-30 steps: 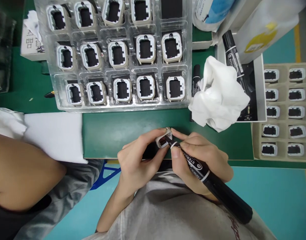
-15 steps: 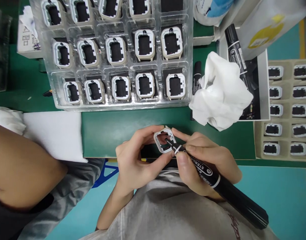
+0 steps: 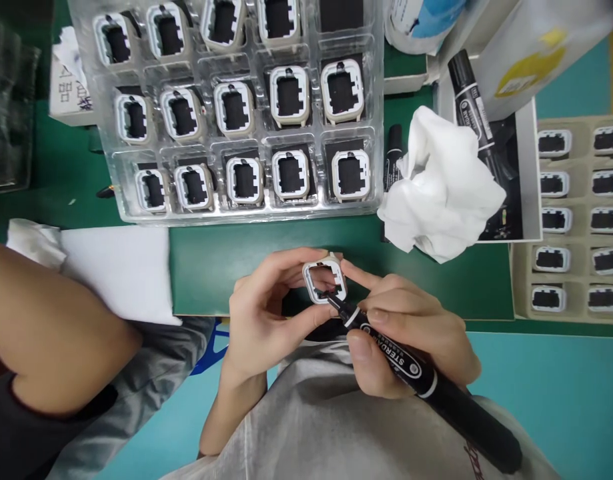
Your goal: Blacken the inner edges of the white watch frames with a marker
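Between the thumb and fingers of my left hand (image 3: 266, 313) is a white, rounded-square watch case frame (image 3: 341, 291), tilted toward me near the bench's front edge. My right hand (image 3: 411, 327) is closed round a thick black marker pen (image 3: 436, 387) with white lettering. The pen's uncapped tip points at the frame's lower inner edge; whether it touches I cannot tell. My right index finger reaches to the frame's right side. Beyond my hands, a clear plastic tray (image 3: 226, 217) carries rows of similar frames on dark pads.
A crumpled white cloth (image 3: 439, 187) lies right of the tray, beside a white box (image 3: 529, 220) with another marker (image 3: 471, 100). A beige tray (image 3: 579, 220) of frames stands far right. At left, another person's arm (image 3: 51, 327) is near a white sheet (image 3: 119, 267).
The marker tip has shifted down and left, from the frame's middle to its lower edge. The frame has turned slightly in my left hand. The view has shifted a little.
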`<state>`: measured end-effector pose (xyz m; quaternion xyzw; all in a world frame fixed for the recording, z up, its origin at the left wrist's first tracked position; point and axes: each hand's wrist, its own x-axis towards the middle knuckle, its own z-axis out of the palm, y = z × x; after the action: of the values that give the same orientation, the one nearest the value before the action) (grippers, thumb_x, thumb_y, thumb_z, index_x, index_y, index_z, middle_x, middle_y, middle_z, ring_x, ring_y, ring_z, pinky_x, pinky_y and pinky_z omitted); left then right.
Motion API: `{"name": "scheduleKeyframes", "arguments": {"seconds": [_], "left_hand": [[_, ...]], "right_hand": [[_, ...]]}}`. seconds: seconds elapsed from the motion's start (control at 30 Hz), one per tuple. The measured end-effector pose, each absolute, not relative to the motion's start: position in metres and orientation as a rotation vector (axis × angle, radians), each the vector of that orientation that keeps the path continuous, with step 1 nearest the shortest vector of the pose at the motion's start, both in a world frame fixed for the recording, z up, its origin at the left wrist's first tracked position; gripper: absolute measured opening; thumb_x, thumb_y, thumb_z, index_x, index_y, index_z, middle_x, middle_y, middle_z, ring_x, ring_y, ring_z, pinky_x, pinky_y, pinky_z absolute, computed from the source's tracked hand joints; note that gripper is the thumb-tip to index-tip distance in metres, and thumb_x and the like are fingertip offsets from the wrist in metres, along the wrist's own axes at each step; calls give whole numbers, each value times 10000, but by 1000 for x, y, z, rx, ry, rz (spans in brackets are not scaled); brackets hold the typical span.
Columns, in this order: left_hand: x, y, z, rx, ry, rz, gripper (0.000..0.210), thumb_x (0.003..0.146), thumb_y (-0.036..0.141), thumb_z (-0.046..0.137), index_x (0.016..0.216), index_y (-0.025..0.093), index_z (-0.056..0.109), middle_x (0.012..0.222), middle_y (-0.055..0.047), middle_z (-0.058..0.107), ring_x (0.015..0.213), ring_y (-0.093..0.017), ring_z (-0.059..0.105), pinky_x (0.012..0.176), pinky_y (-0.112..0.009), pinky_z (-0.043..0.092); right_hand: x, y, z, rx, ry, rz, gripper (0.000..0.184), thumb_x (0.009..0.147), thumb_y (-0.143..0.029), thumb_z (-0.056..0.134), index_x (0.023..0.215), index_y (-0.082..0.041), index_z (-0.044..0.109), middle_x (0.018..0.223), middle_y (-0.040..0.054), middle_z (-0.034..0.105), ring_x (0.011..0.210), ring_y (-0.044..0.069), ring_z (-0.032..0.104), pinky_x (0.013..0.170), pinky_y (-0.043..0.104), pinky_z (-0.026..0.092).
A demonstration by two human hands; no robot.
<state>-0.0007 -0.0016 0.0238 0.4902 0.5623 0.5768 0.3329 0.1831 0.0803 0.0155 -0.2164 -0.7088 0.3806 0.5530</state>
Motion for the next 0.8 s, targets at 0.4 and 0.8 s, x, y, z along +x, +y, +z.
{"name": "scheduleKeyframes", "arguments": {"seconds": [0.4, 0.8], "left_hand": [[-1, -10, 13, 1335, 1539, 1538, 495, 1040, 101, 1009, 1472, 293, 863, 1337, -93, 959, 1248, -302, 974, 1019, -344, 834], [10, -5, 21, 1469, 1734, 1537, 528, 998, 181, 1058, 1485, 291, 888, 1098, -31, 973, 855, -223, 956, 785, -282, 804]], "right_hand": [[185, 81, 18, -485, -1678, 914, 200, 997, -128, 872, 1022, -279, 742, 865, -43, 857, 627, 150, 791, 1039, 566, 891], [180, 83, 18, -486, -1662, 891, 193, 1019, -102, 860, 1157, -226, 806, 838, -25, 855, 602, 172, 799, 976, 534, 909]]}}
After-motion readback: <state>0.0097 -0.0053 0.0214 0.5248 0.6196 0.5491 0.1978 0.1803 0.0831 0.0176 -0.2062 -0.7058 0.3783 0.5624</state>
